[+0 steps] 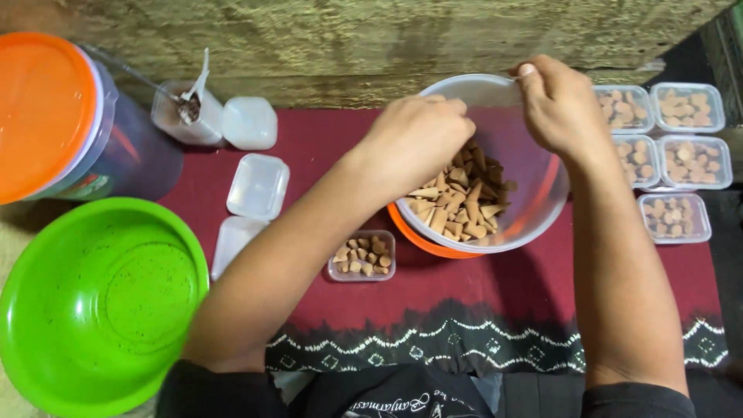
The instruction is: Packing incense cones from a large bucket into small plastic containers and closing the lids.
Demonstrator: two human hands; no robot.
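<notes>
Over the big translucent tub (534,193), which sat tilted on an orange lid in the middle of the dark red cloth (325,286), both of the person's hands were at work. It leaned toward the person, so the tan cones (457,197) had slid into a heap at its near side, easy to reach. The left hand (414,139) hung just above that heap with its fingers (453,116) curled down and bunched close; whether they pinched any cones I could not tell, since the knuckles hid the tips. The right hand (559,104) was at the tub's far rim, its fingers (529,73) closed narrow on the edge, seemingly to keep the tub tipped and steady. Just in front of the tub, on its left, stood a small clear box (362,255), open and part filled with cones, close enough that a handful needed only a short carry. To the right of the tub lay a cluster of filled boxes (673,147), set aside together. Left of the tub waited empty boxes and lids (257,186), and beyond them a little cup with a white spoon (188,104). Farther left again sat a green basin (93,310) and an orange-lidded jar (46,116), well apart from the tub.
</notes>
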